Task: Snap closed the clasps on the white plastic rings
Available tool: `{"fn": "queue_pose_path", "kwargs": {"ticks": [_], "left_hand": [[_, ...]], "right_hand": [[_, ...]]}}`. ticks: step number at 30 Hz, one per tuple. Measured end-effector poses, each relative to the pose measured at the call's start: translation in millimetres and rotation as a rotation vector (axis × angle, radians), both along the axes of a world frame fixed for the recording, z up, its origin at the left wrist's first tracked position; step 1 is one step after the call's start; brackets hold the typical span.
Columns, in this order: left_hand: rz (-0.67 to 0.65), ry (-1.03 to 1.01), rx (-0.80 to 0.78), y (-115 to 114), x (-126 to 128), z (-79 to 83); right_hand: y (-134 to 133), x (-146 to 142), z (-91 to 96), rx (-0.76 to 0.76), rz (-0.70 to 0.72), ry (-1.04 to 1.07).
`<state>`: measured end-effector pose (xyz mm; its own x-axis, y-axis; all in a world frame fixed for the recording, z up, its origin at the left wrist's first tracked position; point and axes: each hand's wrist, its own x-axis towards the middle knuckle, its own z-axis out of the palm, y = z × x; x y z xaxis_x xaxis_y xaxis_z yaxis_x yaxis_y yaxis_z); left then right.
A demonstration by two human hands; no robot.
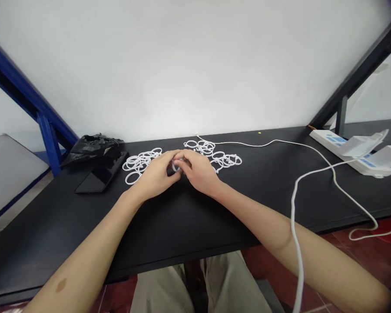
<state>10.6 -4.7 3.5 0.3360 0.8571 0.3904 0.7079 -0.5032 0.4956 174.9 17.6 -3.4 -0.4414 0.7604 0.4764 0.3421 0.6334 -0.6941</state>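
L hand [157,173] & R hand [197,169] clamped on wht round plastic ring [175,166], axis unclear; flat blk bench [179,221] edge nearside of ring.

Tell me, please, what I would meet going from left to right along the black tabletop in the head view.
Glossy black device, left cluster of white rings, left hand, small white piece, right hand, rightmost cluster of white rings, white unit with blue panels.

White ring [173,165] mostly hidden, white cable [293,208] cut off below
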Motion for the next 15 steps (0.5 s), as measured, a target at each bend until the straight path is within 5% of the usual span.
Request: {"fn": "queue_pose_path", "kwargs": {"ticks": [15], "left_hand": [[0.035, 0.087, 0.013, -1.7, -2.2, 1.7]], "right_hand": [[0.0, 3.8, 2.5, 0.016, -0.026, -0.038]]}}
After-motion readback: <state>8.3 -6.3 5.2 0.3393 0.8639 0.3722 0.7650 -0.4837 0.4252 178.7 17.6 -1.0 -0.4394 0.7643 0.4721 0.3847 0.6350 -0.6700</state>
